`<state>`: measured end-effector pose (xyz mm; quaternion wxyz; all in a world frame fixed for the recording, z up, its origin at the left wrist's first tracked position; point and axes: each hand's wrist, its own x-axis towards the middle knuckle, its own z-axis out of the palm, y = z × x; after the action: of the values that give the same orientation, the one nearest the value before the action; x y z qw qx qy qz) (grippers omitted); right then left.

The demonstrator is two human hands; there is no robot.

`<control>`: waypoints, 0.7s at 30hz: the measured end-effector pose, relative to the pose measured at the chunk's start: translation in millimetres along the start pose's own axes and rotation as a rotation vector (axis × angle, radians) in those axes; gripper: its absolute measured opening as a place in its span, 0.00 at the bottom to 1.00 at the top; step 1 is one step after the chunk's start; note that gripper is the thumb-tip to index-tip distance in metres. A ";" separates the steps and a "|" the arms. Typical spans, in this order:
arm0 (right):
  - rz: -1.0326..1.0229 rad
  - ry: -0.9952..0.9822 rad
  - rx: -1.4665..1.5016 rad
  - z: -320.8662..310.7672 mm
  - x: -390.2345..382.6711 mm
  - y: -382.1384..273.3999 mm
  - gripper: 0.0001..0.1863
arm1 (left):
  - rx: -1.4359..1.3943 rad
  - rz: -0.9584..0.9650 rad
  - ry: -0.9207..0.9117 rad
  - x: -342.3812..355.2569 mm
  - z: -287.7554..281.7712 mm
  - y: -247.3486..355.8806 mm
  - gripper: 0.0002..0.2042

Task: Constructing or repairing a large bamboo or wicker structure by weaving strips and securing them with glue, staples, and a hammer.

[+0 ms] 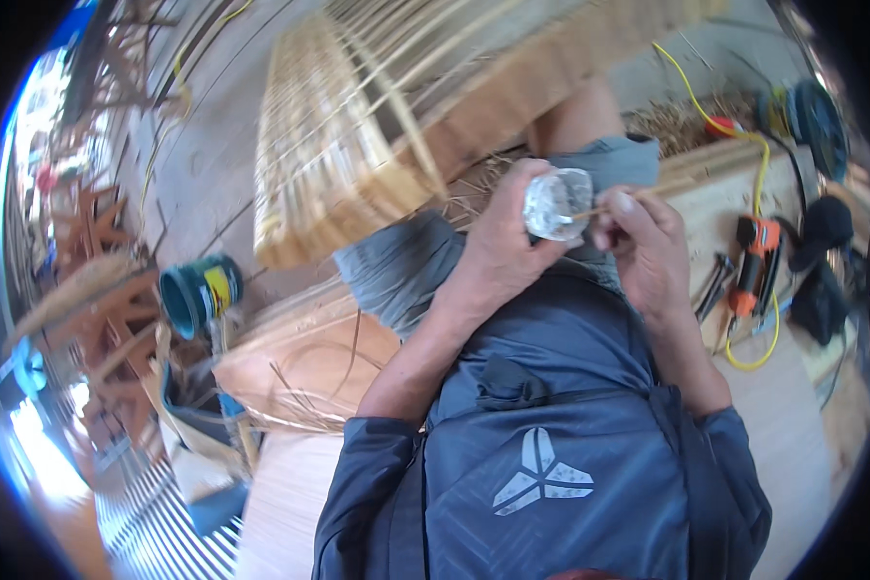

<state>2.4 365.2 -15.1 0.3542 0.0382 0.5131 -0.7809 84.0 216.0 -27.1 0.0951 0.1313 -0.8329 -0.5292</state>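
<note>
My left hand [501,249] is wrapped round a small clear cup [551,205], holding it tilted above my lap. Whitish matter shows inside the cup; I cannot make out what it is. Pinched in my right hand [645,246] is a thin wooden stick [590,212], its tip reaching into the cup's mouth. Beyond both hands lies a wooden frame [522,92] strung with pale woven strands [324,145], resting across my legs.
An orange and black power tool [752,263] with a yellow air hose [766,159] lies on boards at the right. A dark green bucket [199,295] lies tipped at the left. Wooden parts [111,290] are stacked farther left. Loose strands [309,391] lie by a plank.
</note>
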 end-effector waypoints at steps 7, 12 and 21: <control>-0.316 -0.335 -0.074 31.2 -12.0 -15.8 0.11 | -0.077 -0.132 0.004 -36.8 -26.7 5.2 0.33; -0.520 -0.398 -0.355 69.2 -5.2 -12.1 0.09 | -0.041 -0.083 0.095 -87.5 -58.3 10.6 0.36; -0.808 -0.392 -0.757 103.9 31.0 19.1 0.08 | -0.236 -0.332 0.983 -174.8 -89.6 -54.1 0.32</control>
<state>22.1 258.9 5.9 0.1058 -0.4347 0.6550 -0.6090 282.6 173.1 -41.7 0.4032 0.4822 -0.5929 -0.5034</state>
